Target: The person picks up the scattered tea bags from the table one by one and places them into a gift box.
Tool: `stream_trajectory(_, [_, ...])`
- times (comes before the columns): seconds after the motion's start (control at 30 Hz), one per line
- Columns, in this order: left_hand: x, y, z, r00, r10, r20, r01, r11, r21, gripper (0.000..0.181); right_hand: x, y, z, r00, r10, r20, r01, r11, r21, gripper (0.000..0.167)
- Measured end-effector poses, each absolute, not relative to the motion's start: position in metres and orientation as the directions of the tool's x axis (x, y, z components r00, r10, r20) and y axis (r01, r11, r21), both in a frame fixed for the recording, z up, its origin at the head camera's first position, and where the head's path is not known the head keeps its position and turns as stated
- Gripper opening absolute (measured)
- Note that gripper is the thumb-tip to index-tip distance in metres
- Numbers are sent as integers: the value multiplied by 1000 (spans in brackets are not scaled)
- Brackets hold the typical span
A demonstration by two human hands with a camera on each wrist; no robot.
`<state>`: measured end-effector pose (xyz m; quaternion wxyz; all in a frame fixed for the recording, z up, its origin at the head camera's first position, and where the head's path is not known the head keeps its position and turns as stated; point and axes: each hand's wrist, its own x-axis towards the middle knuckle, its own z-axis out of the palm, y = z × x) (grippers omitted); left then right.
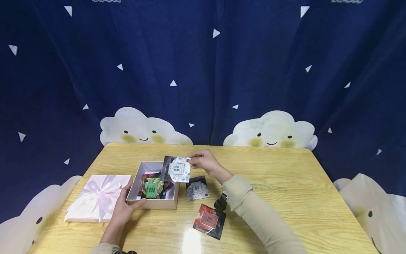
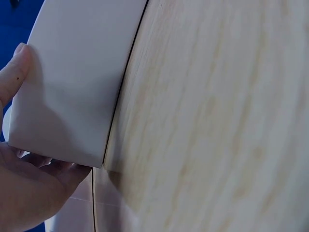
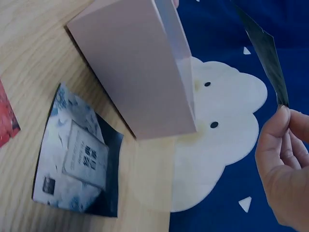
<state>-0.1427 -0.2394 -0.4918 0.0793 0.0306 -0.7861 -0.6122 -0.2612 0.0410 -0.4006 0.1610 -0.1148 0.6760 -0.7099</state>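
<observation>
Between the thumb and fingers of my right hand (image 1: 206,163) is one edge of a flat black-and-white packet (image 1: 179,169), raised over the box's right side. In the right wrist view that packet (image 3: 268,55) appears nearly edge-on. My left hand (image 1: 124,206) grips the front left corner of an open pale pink box (image 1: 161,204), thumb on the front wall and fingers along the left side. Inside the box lie several packets, a green-labelled one (image 1: 152,189) on top. The left wrist view shows the box wall (image 2: 77,82) between thumb and fingers.
Left of the box lies a pale pink lid (image 1: 85,211) with a ribbon bow (image 1: 100,192). On the wooden table (image 1: 285,183), a grey-white packet (image 1: 197,188) sits right of the box, and a red-and-black packet (image 1: 209,220) lies nearer the front. A dark blue curtain (image 1: 203,70) hangs behind.
</observation>
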Motion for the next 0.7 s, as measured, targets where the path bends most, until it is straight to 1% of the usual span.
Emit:
stream_trajectory(0.3, [-141,-240,-491,-985,-149,83,43,254,966,84,-264,9,-420,-910,-402,-101,99,26,-995,21])
stream_trajectory(0.5, [-140,-239,-491,-985,-149,85,45,255,966,85,-262,-10,-430,-902,-415,-119,92,83,-992,19])
stream_trajectory(0.6, [-141,-238,-491,-985,-150,90,48,265,963,85,-259,-17,-431,-901,-416,-121,91,90,-992,19])
stream_trajectory(0.7, [-142,-238,-492,-983,-157,97,53,266,962,84,-251,-20,-421,-888,-442,-129,103,83,-991,25])
